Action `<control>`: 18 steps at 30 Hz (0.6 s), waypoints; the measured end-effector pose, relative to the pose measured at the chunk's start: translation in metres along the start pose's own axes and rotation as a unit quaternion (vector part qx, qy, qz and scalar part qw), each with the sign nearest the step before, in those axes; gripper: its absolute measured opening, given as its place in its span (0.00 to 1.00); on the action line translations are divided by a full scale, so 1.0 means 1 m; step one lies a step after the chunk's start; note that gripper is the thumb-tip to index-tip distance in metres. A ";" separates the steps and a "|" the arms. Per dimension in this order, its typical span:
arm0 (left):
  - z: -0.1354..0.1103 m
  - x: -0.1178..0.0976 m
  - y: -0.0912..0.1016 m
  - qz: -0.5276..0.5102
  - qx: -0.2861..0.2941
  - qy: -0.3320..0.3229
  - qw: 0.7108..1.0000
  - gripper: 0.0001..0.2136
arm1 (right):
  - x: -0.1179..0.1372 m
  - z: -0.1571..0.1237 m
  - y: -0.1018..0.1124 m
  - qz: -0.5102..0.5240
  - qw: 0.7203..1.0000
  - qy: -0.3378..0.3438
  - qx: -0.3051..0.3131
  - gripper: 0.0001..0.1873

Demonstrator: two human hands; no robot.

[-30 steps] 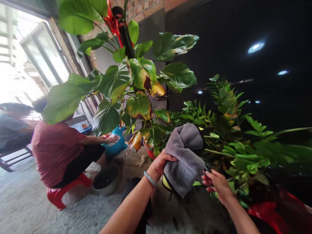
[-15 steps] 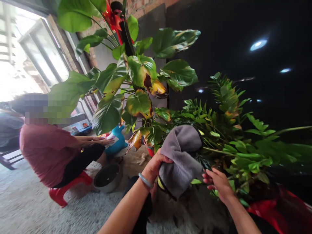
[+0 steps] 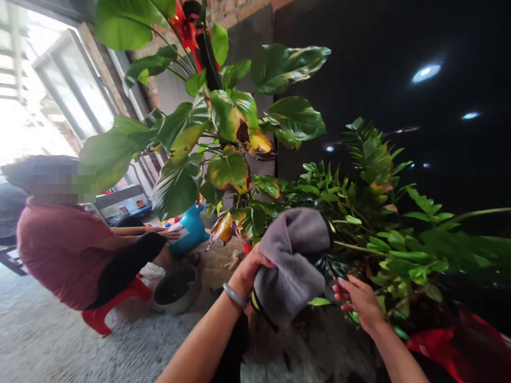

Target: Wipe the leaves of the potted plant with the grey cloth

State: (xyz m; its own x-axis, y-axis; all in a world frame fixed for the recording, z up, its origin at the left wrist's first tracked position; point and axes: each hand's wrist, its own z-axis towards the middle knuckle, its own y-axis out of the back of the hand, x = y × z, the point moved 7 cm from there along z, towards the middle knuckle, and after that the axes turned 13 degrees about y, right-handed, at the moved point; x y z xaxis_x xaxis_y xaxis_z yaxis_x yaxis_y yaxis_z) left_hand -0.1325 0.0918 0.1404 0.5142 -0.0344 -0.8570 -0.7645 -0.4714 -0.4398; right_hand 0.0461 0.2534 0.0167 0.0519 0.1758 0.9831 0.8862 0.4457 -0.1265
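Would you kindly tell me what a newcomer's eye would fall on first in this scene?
First, the grey cloth bunched in the left hand at centre bottom, held against the small-leaved plant, with the right hand at its lower leaves. Above towers a large-leaved plant with yellow-brown patches. At the left a person in a red shirt sits on a red stool.

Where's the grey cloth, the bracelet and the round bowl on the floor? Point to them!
grey cloth [image 3: 293, 266], head view, middle of the bunched fabric.
bracelet [image 3: 233, 295], head view, the band across the left wrist.
bowl [image 3: 184, 304], head view, its pale outer wall.
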 end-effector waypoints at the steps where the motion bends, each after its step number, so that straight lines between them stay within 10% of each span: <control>1: 0.003 -0.008 -0.001 -0.021 -0.007 -0.013 1.000 0.13 | 0.001 0.000 -0.001 0.000 1.000 0.000 -0.004 0.12; 10: 0.003 0.069 0.017 0.205 -0.061 0.114 0.970 0.10 | 0.001 0.000 0.002 -0.001 1.000 -0.013 -0.011 0.16; 18: 0.011 -0.010 -0.016 -0.021 -0.014 -0.046 0.999 0.13 | 0.007 -0.004 -0.006 -0.017 1.000 -0.013 0.006 0.12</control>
State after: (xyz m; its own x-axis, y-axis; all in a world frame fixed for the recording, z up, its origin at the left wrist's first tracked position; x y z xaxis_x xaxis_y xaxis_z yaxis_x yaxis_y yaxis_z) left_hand -0.1298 0.1088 0.1527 0.5077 0.0659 -0.8590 -0.7309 -0.4949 -0.4699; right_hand 0.0433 0.2488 0.0246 0.0100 0.1835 0.9830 0.8812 0.4629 -0.0954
